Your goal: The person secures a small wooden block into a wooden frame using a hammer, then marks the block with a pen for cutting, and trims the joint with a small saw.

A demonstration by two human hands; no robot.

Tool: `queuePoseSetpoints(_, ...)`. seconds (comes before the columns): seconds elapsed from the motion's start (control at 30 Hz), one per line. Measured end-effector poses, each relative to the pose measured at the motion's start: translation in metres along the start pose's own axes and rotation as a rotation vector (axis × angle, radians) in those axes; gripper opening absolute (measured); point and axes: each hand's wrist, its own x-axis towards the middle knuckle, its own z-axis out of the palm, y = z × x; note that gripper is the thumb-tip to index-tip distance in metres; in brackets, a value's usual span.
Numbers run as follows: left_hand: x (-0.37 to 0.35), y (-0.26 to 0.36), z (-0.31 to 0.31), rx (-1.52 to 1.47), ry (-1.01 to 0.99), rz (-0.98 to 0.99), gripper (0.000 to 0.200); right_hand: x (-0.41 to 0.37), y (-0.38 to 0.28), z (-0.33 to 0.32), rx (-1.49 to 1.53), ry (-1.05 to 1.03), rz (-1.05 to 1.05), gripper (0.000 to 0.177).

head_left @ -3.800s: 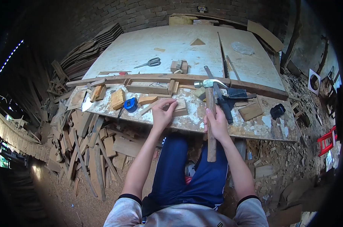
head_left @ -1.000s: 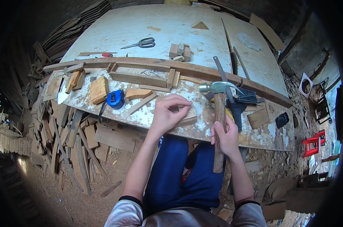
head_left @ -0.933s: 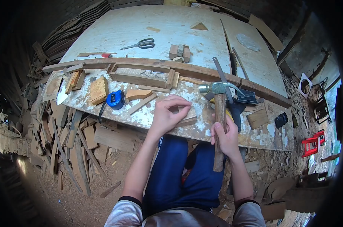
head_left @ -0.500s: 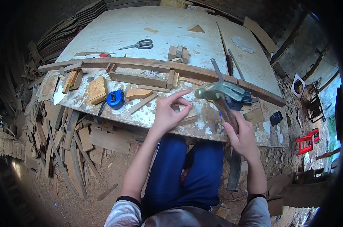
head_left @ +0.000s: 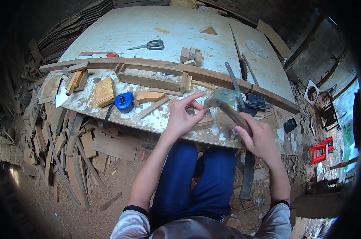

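Observation:
My right hand (head_left: 257,134) is wrapped round the wooden handle of a hammer (head_left: 237,116). The blurred hammer head is just right of my left fingertips. My left hand (head_left: 184,116) rests over a small wooden block (head_left: 204,122) near the bench's front edge, thumb and index finger pinched together. Whatever is between those fingertips is too small to make out. Left of this hand lie a thin wood strip (head_left: 154,107), a curved wooden piece (head_left: 149,97) and a blue tape measure (head_left: 124,102).
A long wooden rail (head_left: 212,75) crosses the bench (head_left: 140,119), with a wooden box frame (head_left: 148,81) against it. Scissors (head_left: 152,45) and small blocks (head_left: 191,55) lie behind. A try square (head_left: 233,77) lies at the right. Scrap wood (head_left: 75,159) is piled at the left.
The hammer head has come down and left toward my left fingertips, its handle tilting lower. My left hand keeps its pinch over the block. The whole view has shifted slightly.

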Motion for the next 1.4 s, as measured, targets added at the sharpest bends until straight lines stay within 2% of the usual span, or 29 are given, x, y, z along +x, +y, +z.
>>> queuePoseSetpoints(0.1,-0.001,0.005,0.001,0.013,0.004,0.022,0.053,-0.001,0.001,-0.002,0.076,0.058,0.009,0.037)
queuePoseSetpoints(0.23,0.0,0.0,0.004,0.027,-0.048,0.035,0.039,-0.005,0.005,-0.007,0.117,0.044,0.071,0.037)
queuePoseSetpoints(0.4,-0.001,0.001,0.006,0.074,-0.066,0.1,0.023,-0.012,0.009,-0.009,0.087,0.078,0.029,0.037)
queuePoseSetpoints(0.5,-0.003,0.008,0.009,0.083,-0.038,0.026,0.041,-0.015,0.007,-0.01,0.1,0.098,0.023,0.037)
queuePoseSetpoints(0.6,-0.002,0.013,0.009,0.006,-0.013,0.001,0.068,-0.016,0.007,-0.01,0.126,0.105,0.016,0.038)
queuePoseSetpoints(0.7,0.002,0.007,0.007,0.088,-0.063,0.089,0.084,-0.015,0.007,-0.01,0.073,0.123,-0.014,0.038)
queuePoseSetpoints(0.83,0.004,0.013,0.008,0.103,-0.085,0.034,0.084,-0.014,0.004,-0.012,0.121,0.1,0.017,0.039)
queuePoseSetpoints(1.0,0.007,0.021,0.008,0.12,-0.1,-0.045,0.086,-0.007,0.004,-0.015,0.015,-0.004,0.007,0.037)
queuePoseSetpoints(1.13,0.005,0.016,0.01,0.111,-0.067,0.012,0.087,-0.012,0.01,-0.003,0.137,0.076,0.022,0.038)
queuePoseSetpoints(1.23,0.003,0.019,0.01,0.092,-0.069,-0.015,0.088,-0.009,0.01,-0.01,0.085,-0.025,0.055,0.037)
queuePoseSetpoints(1.4,0.004,0.019,0.01,0.078,-0.085,-0.035,0.088,-0.012,0.001,-0.015,0.204,0.077,0.093,0.036)
